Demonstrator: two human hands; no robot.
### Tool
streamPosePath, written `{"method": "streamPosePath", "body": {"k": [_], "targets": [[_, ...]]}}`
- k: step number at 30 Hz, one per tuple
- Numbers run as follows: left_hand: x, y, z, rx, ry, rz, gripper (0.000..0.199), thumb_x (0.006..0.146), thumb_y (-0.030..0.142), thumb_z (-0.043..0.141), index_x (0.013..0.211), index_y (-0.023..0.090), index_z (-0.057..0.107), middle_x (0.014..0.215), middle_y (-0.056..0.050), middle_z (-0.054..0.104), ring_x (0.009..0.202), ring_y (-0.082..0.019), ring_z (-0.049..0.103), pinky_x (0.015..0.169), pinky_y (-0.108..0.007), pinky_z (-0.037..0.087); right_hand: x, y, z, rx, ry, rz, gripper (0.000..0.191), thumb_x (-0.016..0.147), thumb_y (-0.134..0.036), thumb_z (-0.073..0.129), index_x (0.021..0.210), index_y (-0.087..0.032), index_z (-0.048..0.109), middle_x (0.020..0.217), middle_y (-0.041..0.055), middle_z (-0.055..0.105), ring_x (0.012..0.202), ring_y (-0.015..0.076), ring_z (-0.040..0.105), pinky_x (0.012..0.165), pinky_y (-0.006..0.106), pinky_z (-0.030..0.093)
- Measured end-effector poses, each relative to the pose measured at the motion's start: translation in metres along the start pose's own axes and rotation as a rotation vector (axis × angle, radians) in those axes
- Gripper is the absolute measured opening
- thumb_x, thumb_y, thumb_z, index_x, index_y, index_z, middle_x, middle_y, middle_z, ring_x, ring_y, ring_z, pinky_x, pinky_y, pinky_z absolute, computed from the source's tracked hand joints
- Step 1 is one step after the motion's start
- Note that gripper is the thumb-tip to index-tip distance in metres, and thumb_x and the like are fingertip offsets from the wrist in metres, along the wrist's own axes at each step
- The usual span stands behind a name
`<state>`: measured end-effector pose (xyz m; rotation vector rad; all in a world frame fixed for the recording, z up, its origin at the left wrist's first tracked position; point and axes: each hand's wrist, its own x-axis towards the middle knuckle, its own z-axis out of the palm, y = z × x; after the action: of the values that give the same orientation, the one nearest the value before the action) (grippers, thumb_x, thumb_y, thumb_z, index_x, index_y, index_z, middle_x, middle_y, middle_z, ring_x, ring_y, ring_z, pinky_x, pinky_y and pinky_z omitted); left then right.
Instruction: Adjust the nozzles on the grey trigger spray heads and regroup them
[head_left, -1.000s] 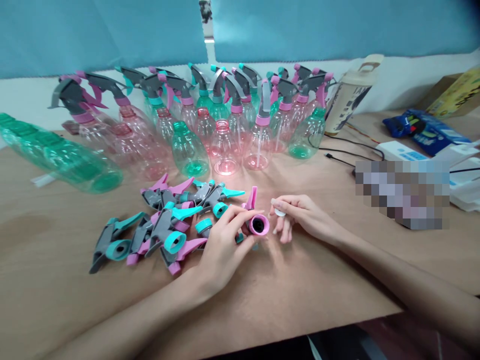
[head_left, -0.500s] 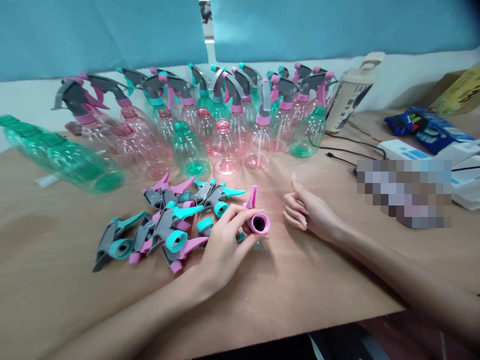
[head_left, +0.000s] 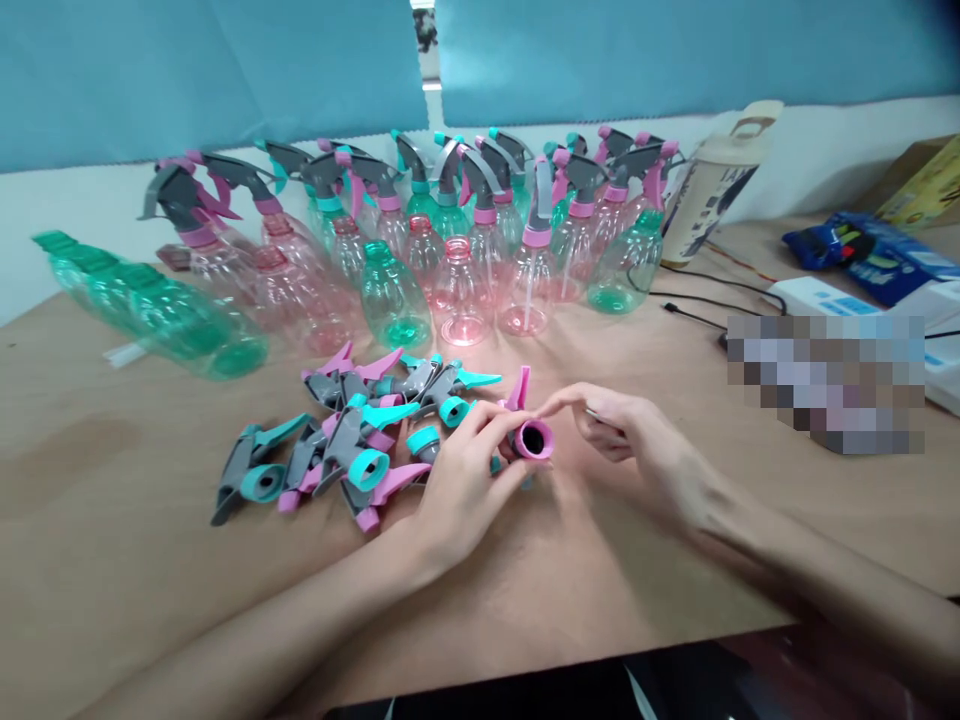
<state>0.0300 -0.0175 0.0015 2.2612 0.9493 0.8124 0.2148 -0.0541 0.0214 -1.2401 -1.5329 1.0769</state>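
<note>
Sprayer head (head_left: pixel 529 432) at frame centre, pink collar turned up toward the camera.
Left hand (head_left: pixel 461 490) grips it just above the table (head_left: pixel 112 560) — bore exposed — while the right hand (head_left: pixel 645 450) pinches something small beside it, too hidden to name; loose heads (head_left: pixel 352 440) lie left.

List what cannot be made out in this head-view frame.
- Pixelated patch, right of the table: its contents are blurred out.
- Spray head in the left hand: the fingers cover its body; only the pink collar and trigger show.
- Right hand: something thin shows by the fingers, too small to identify.
- Back bottles: overlapping, uncountable.
</note>
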Motion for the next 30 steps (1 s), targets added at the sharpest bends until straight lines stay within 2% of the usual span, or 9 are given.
{"method": "streamPosePath", "body": {"k": [3,5,8,11,14,17,23,27,30], "targets": [[-0.001,-0.001,0.001,-0.005,0.008,0.005,0.027,0.082,0.014,0.063,0.107,0.021,0.059,0.104,-0.002,0.055,0.08,-0.015,0.056,0.074,-0.028,0.047,-0.004,-0.012,0.01,-0.267,0.037,-0.126,0.03,0.09,-0.024,0.033,0.116,-0.021,0.048,0.064,-0.0019,0.047,0.053,0.0132,0.044,0.049,0.026,0.035],[-0.002,-0.002,0.001,-0.018,0.013,0.012,0.028,0.082,0.012,0.062,0.108,0.021,0.058,0.104,-0.002,0.055,0.079,-0.014,0.056,0.073,-0.027,0.047,-0.002,-0.017,0.017,-0.35,0.029,-0.184,0.034,0.089,-0.019,0.036,0.123,-0.021,0.037,0.076,0.0008,0.058,0.061,0.0148,0.054,0.056,0.027,0.041],[-0.002,-0.002,0.001,-0.039,0.01,0.013,0.023,0.082,0.013,0.062,0.104,0.02,0.059,0.103,-0.003,0.055,0.078,-0.015,0.056,0.073,-0.027,0.047,0.005,-0.018,0.019,-0.343,0.04,-0.199,0.025,0.089,-0.022,0.042,0.114,-0.02,0.038,0.089,0.0047,0.062,0.068,0.0152,0.059,0.059,0.027,0.045],[-0.001,-0.001,0.001,-0.065,0.01,0.005,0.021,0.082,0.017,0.064,0.103,0.02,0.06,0.102,-0.002,0.055,0.076,-0.014,0.056,0.072,-0.027,0.047,0.011,-0.015,0.013,-0.227,0.084,-0.138,0.02,0.086,-0.032,0.055,0.1,-0.019,0.049,0.084,0.0037,0.062,0.067,0.0142,0.058,0.056,0.025,0.046],[-0.001,-0.001,0.001,-0.083,0.005,-0.006,0.025,0.083,0.019,0.064,0.107,0.02,0.059,0.103,-0.002,0.054,0.075,-0.013,0.055,0.071,-0.026,0.047,0.014,-0.014,0.002,-0.135,0.028,-0.09,0.024,0.082,-0.037,0.062,0.095,-0.017,0.063,0.076,0.0024,0.064,0.063,0.0126,0.055,0.054,0.024,0.043],[-0.001,-0.003,0.001,-0.086,0.013,-0.002,0.028,0.082,0.018,0.065,0.11,0.021,0.058,0.104,-0.002,0.055,0.076,-0.013,0.056,0.071,-0.026,0.047,0.014,-0.014,-0.007,-0.128,-0.04,-0.047,0.025,0.082,-0.038,0.062,0.098,-0.019,0.07,0.081,0.0025,0.068,0.057,0.0094,0.049,0.051,0.023,0.04],[-0.002,-0.003,0.001,-0.057,0.025,0.017,0.027,0.083,0.019,0.064,0.11,0.023,0.058,0.103,-0.002,0.055,0.078,-0.014,0.056,0.074,-0.029,0.048,0.013,-0.014,-0.013,-0.147,-0.069,-0.021,0.024,0.083,-0.036,0.062,0.101,-0.023,0.071,0.081,0.0006,0.069,0.059,0.0096,0.052,0.056,0.024,0.044],[-0.001,-0.001,0.0,-0.066,0.033,0.012,0.028,0.082,0.018,0.066,0.108,0.023,0.059,0.1,-0.001,0.055,0.078,-0.014,0.056,0.074,-0.028,0.048,0.013,-0.014,-0.01,-0.079,-0.072,0.008,0.017,0.077,-0.035,0.069,0.082,-0.019,0.072,0.076,0.0019,0.069,0.063,0.0119,0.056,0.056,0.024,0.044],[-0.001,-0.001,0.0,-0.081,0.029,0.012,0.028,0.081,0.014,0.066,0.106,0.022,0.06,0.1,-0.001,0.055,0.075,-0.012,0.055,0.072,-0.026,0.048,0.015,-0.01,-0.005,-0.133,-0.052,-0.022,0.016,0.076,-0.035,0.07,0.077,-0.019,0.073,0.074,0.001,0.066,0.064,0.0114,0.055,0.055,0.024,0.042]]}}
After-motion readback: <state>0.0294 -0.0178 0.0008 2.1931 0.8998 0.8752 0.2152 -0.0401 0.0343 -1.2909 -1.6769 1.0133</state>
